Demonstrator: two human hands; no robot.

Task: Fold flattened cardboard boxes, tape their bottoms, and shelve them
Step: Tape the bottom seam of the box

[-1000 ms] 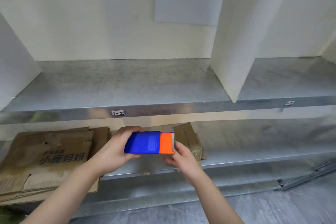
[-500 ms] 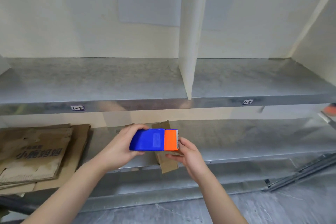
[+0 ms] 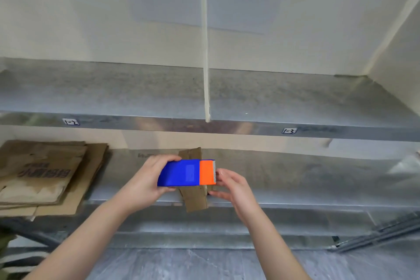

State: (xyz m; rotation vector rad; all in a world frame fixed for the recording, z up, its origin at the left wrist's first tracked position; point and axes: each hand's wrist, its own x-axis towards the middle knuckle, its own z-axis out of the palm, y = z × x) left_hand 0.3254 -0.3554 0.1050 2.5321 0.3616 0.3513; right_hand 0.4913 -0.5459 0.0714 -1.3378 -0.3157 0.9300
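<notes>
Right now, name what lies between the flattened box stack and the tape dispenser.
Head view: from the flattened box stack, bare metal shelf, then the left hand gripping the tape dispenser.

One wide-angle camera, worn on the person's head, faces the metal shelves (image 3: 113,88) squarely and tilts slightly down. The left hand (image 3: 145,179) and right hand (image 3: 234,186) sit near the lens; the wall (image 3: 91,18) rises above their fingers (image 3: 161,159), and the floor (image 3: 181,263) lies below them.
</notes>
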